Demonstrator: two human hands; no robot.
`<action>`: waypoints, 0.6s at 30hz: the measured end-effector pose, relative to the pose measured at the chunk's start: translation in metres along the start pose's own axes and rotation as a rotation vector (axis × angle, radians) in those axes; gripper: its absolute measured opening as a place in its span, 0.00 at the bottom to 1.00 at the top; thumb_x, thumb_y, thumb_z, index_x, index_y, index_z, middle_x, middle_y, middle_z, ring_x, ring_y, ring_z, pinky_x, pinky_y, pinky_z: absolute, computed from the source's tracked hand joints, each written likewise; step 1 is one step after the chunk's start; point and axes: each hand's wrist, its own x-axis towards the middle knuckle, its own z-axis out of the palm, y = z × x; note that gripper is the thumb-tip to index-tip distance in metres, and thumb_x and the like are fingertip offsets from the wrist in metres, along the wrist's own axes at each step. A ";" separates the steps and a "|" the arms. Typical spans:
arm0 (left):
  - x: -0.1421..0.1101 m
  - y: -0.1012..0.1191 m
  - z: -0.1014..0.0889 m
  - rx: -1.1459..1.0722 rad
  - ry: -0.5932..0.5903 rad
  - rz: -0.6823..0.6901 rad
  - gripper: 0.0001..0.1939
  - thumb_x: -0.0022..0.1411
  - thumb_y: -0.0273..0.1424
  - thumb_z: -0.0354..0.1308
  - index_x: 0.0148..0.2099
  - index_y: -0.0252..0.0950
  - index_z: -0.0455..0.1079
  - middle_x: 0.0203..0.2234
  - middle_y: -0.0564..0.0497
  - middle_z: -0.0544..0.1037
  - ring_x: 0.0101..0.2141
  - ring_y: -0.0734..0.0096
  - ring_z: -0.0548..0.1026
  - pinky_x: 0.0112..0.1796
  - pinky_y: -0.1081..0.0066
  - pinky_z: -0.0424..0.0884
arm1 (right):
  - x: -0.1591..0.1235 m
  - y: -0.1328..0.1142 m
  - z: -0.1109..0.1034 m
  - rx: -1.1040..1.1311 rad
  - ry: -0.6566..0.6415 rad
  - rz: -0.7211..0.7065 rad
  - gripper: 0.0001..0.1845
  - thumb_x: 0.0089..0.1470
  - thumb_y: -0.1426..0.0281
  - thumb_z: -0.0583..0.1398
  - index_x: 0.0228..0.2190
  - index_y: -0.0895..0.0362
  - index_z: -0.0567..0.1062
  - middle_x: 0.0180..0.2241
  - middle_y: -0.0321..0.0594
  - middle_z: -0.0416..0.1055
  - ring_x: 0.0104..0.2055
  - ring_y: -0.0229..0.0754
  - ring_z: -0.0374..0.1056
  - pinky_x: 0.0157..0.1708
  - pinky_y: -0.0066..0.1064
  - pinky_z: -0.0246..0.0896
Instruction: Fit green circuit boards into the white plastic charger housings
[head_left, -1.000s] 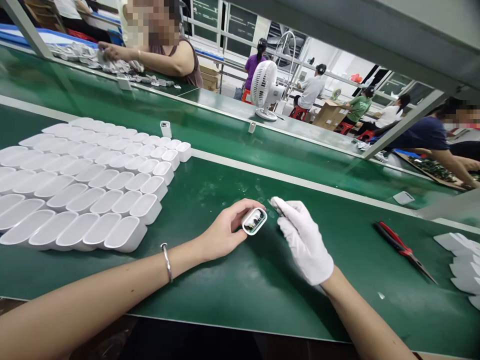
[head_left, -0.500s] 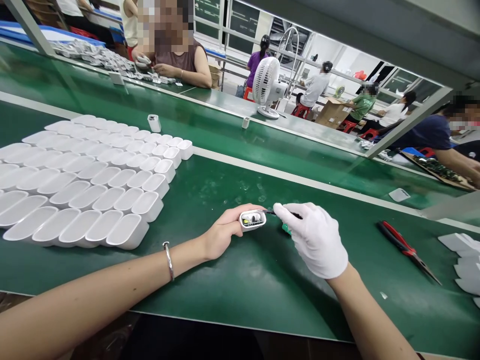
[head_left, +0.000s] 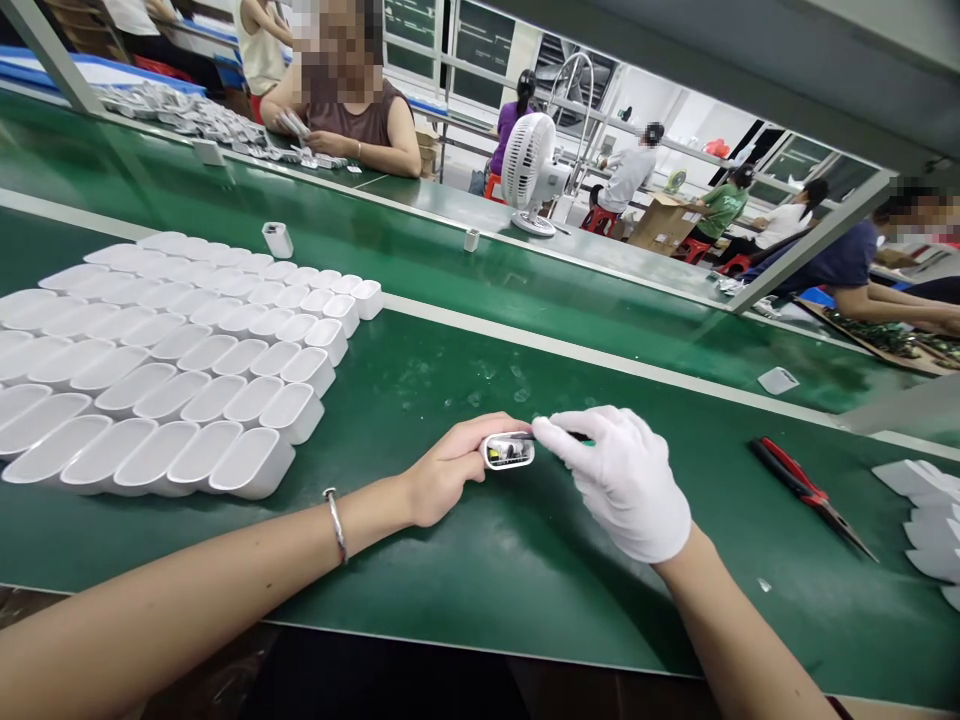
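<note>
the small white casing (head_left: 509,450) lies on its side on the green bench, pinched in the bare left hand (head_left: 450,470). the gloved right hand (head_left: 622,480) grips a thin tool (head_left: 577,437) at its open end. empty white shells (head_left: 165,350) sit well left, red-handled pliers (head_left: 806,492) right.
</note>
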 end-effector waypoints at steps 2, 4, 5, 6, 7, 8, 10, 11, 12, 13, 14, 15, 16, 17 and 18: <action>0.000 0.001 0.000 0.032 0.005 -0.003 0.25 0.43 0.26 0.46 0.46 0.35 0.69 0.36 0.49 0.70 0.38 0.62 0.67 0.40 0.66 0.62 | 0.001 -0.002 -0.001 -0.028 -0.017 -0.026 0.23 0.56 0.82 0.50 0.44 0.47 0.73 0.36 0.32 0.74 0.28 0.39 0.60 0.27 0.33 0.46; 0.001 0.000 0.000 0.048 0.009 0.005 0.25 0.44 0.26 0.46 0.46 0.35 0.69 0.37 0.49 0.71 0.38 0.62 0.67 0.41 0.65 0.62 | 0.002 -0.002 -0.004 -0.056 -0.030 -0.036 0.22 0.57 0.81 0.50 0.44 0.47 0.73 0.35 0.33 0.74 0.28 0.39 0.60 0.27 0.33 0.46; 0.001 0.000 0.000 0.048 0.007 0.014 0.26 0.44 0.26 0.46 0.47 0.35 0.69 0.38 0.48 0.71 0.39 0.61 0.67 0.42 0.65 0.62 | 0.001 -0.001 -0.006 -0.064 -0.029 -0.039 0.21 0.58 0.81 0.50 0.44 0.48 0.73 0.35 0.34 0.74 0.28 0.39 0.61 0.27 0.33 0.46; 0.001 0.000 0.000 0.046 0.003 0.022 0.27 0.44 0.26 0.46 0.48 0.35 0.69 0.39 0.48 0.71 0.41 0.60 0.68 0.43 0.64 0.62 | 0.000 0.001 -0.008 -0.067 -0.025 -0.040 0.21 0.58 0.81 0.50 0.43 0.48 0.74 0.35 0.34 0.74 0.28 0.39 0.61 0.28 0.33 0.46; 0.001 -0.001 -0.001 0.046 0.001 0.029 0.27 0.44 0.26 0.46 0.49 0.35 0.68 0.40 0.48 0.71 0.42 0.60 0.68 0.44 0.64 0.62 | -0.001 0.003 -0.009 -0.064 -0.018 -0.034 0.21 0.58 0.81 0.49 0.42 0.48 0.74 0.35 0.34 0.74 0.29 0.39 0.61 0.28 0.34 0.46; 0.001 -0.001 -0.001 0.048 0.001 0.033 0.27 0.44 0.26 0.46 0.49 0.35 0.68 0.40 0.48 0.72 0.42 0.59 0.68 0.44 0.64 0.62 | -0.002 0.004 -0.011 -0.056 -0.007 -0.022 0.21 0.57 0.81 0.50 0.42 0.47 0.74 0.36 0.33 0.74 0.30 0.39 0.61 0.28 0.34 0.46; 0.001 -0.001 0.000 0.063 -0.004 0.036 0.27 0.44 0.26 0.46 0.49 0.35 0.68 0.40 0.48 0.71 0.42 0.60 0.68 0.43 0.64 0.62 | -0.004 0.005 -0.011 -0.029 0.025 0.014 0.22 0.56 0.82 0.50 0.42 0.46 0.73 0.37 0.31 0.74 0.31 0.40 0.61 0.29 0.33 0.46; 0.001 0.000 0.000 0.071 -0.009 0.040 0.27 0.44 0.26 0.45 0.49 0.35 0.68 0.40 0.48 0.71 0.41 0.60 0.68 0.43 0.64 0.62 | -0.004 0.004 -0.010 -0.013 0.036 0.022 0.23 0.56 0.82 0.50 0.42 0.45 0.73 0.36 0.31 0.73 0.31 0.40 0.60 0.29 0.33 0.45; 0.001 0.000 0.000 0.078 -0.016 0.043 0.26 0.44 0.26 0.45 0.48 0.34 0.68 0.39 0.48 0.71 0.40 0.61 0.68 0.42 0.65 0.62 | -0.003 0.002 -0.009 0.004 0.042 0.022 0.23 0.56 0.82 0.51 0.43 0.45 0.72 0.36 0.30 0.73 0.31 0.40 0.60 0.29 0.33 0.45; 0.001 0.001 0.001 0.082 -0.024 0.046 0.25 0.44 0.26 0.45 0.47 0.34 0.68 0.38 0.48 0.70 0.39 0.62 0.67 0.41 0.66 0.62 | -0.002 -0.001 -0.008 0.016 0.045 0.013 0.22 0.56 0.82 0.51 0.43 0.45 0.72 0.36 0.30 0.73 0.30 0.40 0.60 0.29 0.33 0.45; 0.000 0.002 0.001 0.085 -0.030 0.047 0.24 0.44 0.26 0.45 0.46 0.34 0.68 0.37 0.49 0.70 0.38 0.63 0.67 0.40 0.66 0.62 | -0.002 -0.003 -0.007 0.022 0.047 -0.003 0.22 0.56 0.83 0.51 0.42 0.46 0.72 0.36 0.30 0.73 0.30 0.40 0.60 0.29 0.33 0.45; 0.000 0.002 0.002 0.087 -0.032 0.047 0.23 0.45 0.26 0.45 0.44 0.34 0.69 0.36 0.49 0.69 0.37 0.63 0.67 0.39 0.67 0.62 | -0.001 -0.006 -0.006 0.022 0.049 -0.020 0.21 0.56 0.83 0.51 0.42 0.47 0.72 0.35 0.31 0.74 0.30 0.40 0.59 0.29 0.33 0.45; 0.000 0.003 0.002 0.089 -0.031 0.045 0.21 0.45 0.25 0.45 0.43 0.34 0.68 0.35 0.49 0.69 0.36 0.64 0.66 0.38 0.67 0.62 | 0.000 -0.007 -0.005 0.017 0.053 -0.034 0.21 0.55 0.83 0.50 0.41 0.48 0.72 0.35 0.31 0.74 0.30 0.40 0.59 0.29 0.33 0.45; -0.001 0.003 0.002 0.091 -0.028 0.044 0.21 0.45 0.25 0.45 0.42 0.34 0.68 0.34 0.49 0.69 0.36 0.64 0.66 0.37 0.68 0.62 | 0.001 -0.008 -0.005 0.011 0.053 -0.040 0.21 0.55 0.84 0.50 0.41 0.49 0.72 0.35 0.31 0.74 0.29 0.40 0.59 0.28 0.33 0.44; -0.001 0.003 0.002 0.092 -0.024 0.048 0.21 0.45 0.25 0.45 0.43 0.34 0.68 0.35 0.49 0.69 0.36 0.64 0.66 0.38 0.67 0.62 | 0.001 -0.008 -0.005 0.010 0.041 -0.042 0.22 0.54 0.84 0.51 0.42 0.49 0.72 0.35 0.32 0.73 0.29 0.40 0.59 0.28 0.33 0.44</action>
